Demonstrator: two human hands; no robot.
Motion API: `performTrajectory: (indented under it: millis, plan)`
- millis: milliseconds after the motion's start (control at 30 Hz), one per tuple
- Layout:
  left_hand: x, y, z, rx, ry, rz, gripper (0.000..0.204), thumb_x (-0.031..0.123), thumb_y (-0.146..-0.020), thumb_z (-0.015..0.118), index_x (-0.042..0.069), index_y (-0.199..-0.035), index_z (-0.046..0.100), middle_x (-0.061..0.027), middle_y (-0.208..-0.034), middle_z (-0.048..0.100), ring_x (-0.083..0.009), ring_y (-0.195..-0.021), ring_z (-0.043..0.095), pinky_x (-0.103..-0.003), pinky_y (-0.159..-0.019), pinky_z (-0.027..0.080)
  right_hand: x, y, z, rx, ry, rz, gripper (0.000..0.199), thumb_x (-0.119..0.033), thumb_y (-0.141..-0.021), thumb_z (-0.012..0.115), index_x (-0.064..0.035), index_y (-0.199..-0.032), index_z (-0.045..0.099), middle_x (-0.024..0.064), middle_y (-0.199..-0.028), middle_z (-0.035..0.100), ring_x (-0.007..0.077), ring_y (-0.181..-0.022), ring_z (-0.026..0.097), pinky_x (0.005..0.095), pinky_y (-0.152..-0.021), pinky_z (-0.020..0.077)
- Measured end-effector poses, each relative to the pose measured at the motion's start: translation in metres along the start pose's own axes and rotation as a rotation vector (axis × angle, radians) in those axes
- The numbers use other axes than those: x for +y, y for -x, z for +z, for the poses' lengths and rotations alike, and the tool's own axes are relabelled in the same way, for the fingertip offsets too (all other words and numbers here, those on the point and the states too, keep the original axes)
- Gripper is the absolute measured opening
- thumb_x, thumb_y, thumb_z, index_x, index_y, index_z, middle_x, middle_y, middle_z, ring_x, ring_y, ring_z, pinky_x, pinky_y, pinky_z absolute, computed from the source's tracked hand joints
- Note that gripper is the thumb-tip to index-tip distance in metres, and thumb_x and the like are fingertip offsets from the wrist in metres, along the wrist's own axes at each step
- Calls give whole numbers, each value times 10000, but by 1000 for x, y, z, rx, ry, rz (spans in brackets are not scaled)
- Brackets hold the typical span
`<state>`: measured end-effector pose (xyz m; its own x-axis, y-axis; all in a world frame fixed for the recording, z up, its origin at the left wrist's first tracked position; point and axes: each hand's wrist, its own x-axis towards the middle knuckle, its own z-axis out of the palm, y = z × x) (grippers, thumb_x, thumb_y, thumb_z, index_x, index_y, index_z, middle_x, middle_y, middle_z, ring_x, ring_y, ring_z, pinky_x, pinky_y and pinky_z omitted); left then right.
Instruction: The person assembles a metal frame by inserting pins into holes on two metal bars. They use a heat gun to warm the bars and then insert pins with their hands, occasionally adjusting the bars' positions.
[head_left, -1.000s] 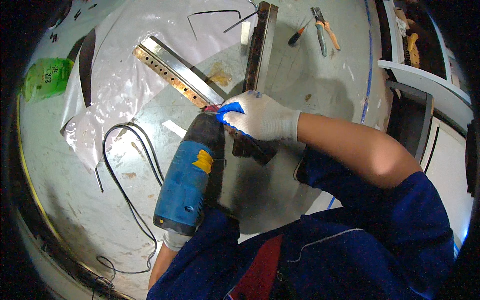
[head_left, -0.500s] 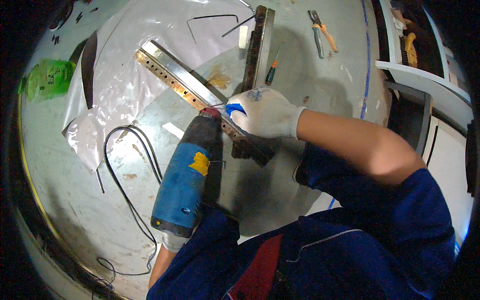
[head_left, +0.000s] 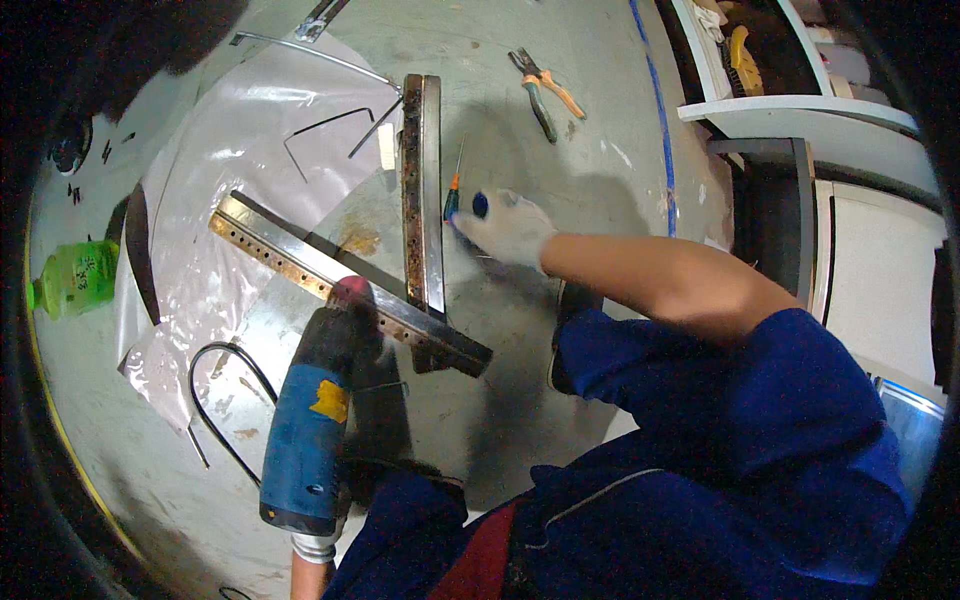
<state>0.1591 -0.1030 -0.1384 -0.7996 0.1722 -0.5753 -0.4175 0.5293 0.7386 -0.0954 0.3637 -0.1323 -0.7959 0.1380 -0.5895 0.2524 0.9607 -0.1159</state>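
Observation:
My gloved left hand [head_left: 316,546] is mostly hidden under a blue and black heat gun [head_left: 305,440], closed on its grip. The gun's reddish nozzle [head_left: 352,288] is over a long metal bar [head_left: 300,255] with a row of holes along its rusty edge. To the right, my gloved right hand [head_left: 515,232] is closed around a blue handle [head_left: 480,205] whose round end shows; the rest is hidden. That hand is beside a screwdriver [head_left: 453,200] and away from the bar. A second metal bar [head_left: 432,180] lies with its near end by the first.
Pliers [head_left: 545,90] lie at the far right, near a white shelf [head_left: 800,110]. Bent rods [head_left: 330,125] rest on a clear plastic sheet [head_left: 230,130]. A green bottle [head_left: 80,278] stands at the left. A black cord [head_left: 225,430] loops beside the heat gun.
My right hand has come off the perforated bar and moved right, to beside the screwdriver, keeping the blue handle. The heat gun's nozzle stays at the bar. The whole view has shifted.

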Motion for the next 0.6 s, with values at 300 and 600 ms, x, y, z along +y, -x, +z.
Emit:
performTrajectory:
  millis: [300, 600]
  plan:
    - [-2, 13, -2, -26, -7, -47, 361, 223, -879, 726, 113, -1221, 692, -147, -1137, 693, -393, -1039, 657, -495, -904, 528, -38, -33, 13, 82, -306, 336, 645, -520, -982, 518, -17, -1386, 547, 293, -1344, 629, 439, -1240, 624, 499, -1060, 485]
    - [-7, 23, -1, -25, -2, -85, 357, 227, -871, 734, 114, -1207, 698, -145, -1115, 699, -395, -1019, 662, -497, -886, 533, -16, -5, 21, 123, -225, -30, 614, -379, -924, 623, -42, -1412, 464, 245, -1352, 614, 442, -1217, 614, 499, -1049, 477]
